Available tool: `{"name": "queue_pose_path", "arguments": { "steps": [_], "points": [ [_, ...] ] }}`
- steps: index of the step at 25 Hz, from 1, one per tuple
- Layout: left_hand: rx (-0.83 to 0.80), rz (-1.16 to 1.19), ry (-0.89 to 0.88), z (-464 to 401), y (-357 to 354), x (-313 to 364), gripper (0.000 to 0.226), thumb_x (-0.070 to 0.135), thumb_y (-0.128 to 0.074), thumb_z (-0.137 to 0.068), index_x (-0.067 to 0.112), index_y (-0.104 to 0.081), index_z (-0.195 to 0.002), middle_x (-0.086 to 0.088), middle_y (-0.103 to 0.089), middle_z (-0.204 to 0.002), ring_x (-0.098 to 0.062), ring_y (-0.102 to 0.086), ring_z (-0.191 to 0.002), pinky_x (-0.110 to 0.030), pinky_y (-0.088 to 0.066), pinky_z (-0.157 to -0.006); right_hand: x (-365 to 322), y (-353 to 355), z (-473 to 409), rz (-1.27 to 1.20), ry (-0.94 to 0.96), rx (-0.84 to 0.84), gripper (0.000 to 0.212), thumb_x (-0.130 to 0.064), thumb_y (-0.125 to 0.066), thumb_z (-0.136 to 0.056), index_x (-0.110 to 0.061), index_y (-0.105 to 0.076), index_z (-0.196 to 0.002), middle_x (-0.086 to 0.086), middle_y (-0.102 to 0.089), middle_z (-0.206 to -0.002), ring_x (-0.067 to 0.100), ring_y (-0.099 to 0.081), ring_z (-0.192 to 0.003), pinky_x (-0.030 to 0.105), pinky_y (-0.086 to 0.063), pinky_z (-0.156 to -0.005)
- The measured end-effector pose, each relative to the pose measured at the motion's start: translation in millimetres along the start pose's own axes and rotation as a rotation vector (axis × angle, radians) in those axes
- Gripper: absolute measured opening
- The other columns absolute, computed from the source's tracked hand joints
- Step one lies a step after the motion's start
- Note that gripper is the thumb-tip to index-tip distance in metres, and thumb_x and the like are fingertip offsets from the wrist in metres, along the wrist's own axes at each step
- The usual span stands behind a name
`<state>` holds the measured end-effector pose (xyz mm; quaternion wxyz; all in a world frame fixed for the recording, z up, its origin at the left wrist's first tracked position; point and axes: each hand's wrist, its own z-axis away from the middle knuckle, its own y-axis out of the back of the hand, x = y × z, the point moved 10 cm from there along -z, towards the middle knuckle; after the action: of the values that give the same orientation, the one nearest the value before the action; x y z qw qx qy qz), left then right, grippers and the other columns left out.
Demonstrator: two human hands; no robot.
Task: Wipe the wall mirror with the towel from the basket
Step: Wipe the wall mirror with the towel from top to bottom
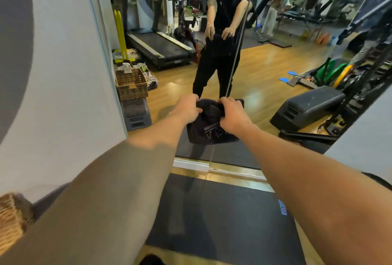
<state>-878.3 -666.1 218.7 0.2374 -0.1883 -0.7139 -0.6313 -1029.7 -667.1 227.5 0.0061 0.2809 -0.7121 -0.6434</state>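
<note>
Left hand: my left hand (187, 109) had its fingers curled into the upper left edge of the towel (212, 125), gripping the cloth.
Right hand: my right hand (232, 116) clutched the towel's upper right part, fingers bent over the bunched fabric.
Towel: dark, with white lettering, it hung crumpled between my two hands, held out in front of the lower part of the wall mirror (265, 69); I could not tell whether it touched the glass.
Basket: a woven corner of the basket (12, 211) showed at my lower left, beside the wall.
Floor: a dark mat (212, 218) lay below the mirror.
</note>
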Motion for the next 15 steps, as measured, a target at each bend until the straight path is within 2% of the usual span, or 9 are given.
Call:
{"name": "queue_pose_path", "arguments": {
  "steps": [3, 5, 8, 11, 13, 15],
  "points": [
    [0.071, -0.039, -0.077, -7.9, 61.0, 26.2, 0.017, 0.019, -0.069, -0.097, 0.007, -0.061, -0.106, -0.012, -0.059, -0.102, -0.031, -0.058, -0.102, -0.032, -0.035, -0.075, -34.4, 52.6, -5.9, -0.058, -0.023, 0.128, 0.042, 0.003, -0.061, -0.084, -0.013, -0.046, -0.119, 0.007, -0.054, -0.109, 0.036, -0.049, -0.111, 0.053, -0.053, -0.087],
    [0.112, -0.044, -0.134, -16.2, 99.3, 41.1, 0.026, 0.018, -0.069, -0.096, 0.005, -0.054, -0.112, -0.015, -0.059, -0.108, -0.031, -0.056, -0.1, -0.035, -0.036, -0.075, -53.7, 78.3, -14.9, -0.094, -0.034, 0.198, 0.037, 0.005, -0.06, -0.084, -0.014, -0.044, -0.112, -0.001, -0.046, -0.095, 0.034, -0.05, -0.103, 0.051, -0.053, -0.083],
    [0.174, -0.047, -0.211, -30.6, 159.8, 60.2, 0.034, 0.014, -0.067, -0.097, 0.003, -0.042, -0.118, -0.016, -0.055, -0.105, -0.032, -0.054, -0.092, -0.04, -0.041, -0.074, -84.4, 106.2, -39.1, -0.051, -0.028, 0.217, 0.032, 0.003, -0.059, -0.084, -0.012, -0.051, -0.111, 0.006, -0.052, -0.109, 0.035, -0.046, -0.112, 0.05, -0.049, -0.093],
    [0.174, -0.047, -0.325, -56.2, 198.2, 88.0, 0.017, 0.01, -0.059, -0.1, 0.009, -0.042, -0.1, -0.016, -0.056, -0.094, -0.037, -0.056, -0.084, -0.048, -0.044, -0.071, -94.9, 150.7, -67.2, -0.019, -0.049, 0.285, 0.03, 0.005, -0.055, -0.084, -0.013, -0.052, -0.108, 0.011, -0.055, -0.118, 0.036, -0.045, -0.114, 0.049, -0.046, -0.094],
    [0.189, -0.012, -0.4, -80.5, 216.6, 110.2, 0.024, 0.004, -0.053, -0.099, 0.017, -0.038, -0.084, -0.012, -0.052, -0.083, -0.037, -0.052, -0.077, -0.05, -0.043, -0.067, -89.1, 184.9, -87.5, 0.0, -0.06, 0.344, 0.027, 0.006, -0.054, -0.083, -0.015, -0.046, -0.098, 0.009, -0.054, -0.113, 0.035, -0.045, -0.109, 0.044, -0.043, -0.086],
    [0.238, 0.024, -0.488, -108.3, 233.0, 139.2, 0.035, -0.006, -0.047, -0.093, 0.022, -0.033, -0.077, -0.007, -0.045, -0.078, -0.03, -0.044, -0.072, -0.043, -0.034, -0.06, -80.9, 220.2, -111.9, 0.031, -0.043, 0.409, 0.027, 0.006, -0.054, -0.083, -0.016, -0.043, -0.095, 0.007, -0.052, -0.111, 0.033, -0.043, -0.107, 0.04, -0.04, -0.082]
  ]
}}
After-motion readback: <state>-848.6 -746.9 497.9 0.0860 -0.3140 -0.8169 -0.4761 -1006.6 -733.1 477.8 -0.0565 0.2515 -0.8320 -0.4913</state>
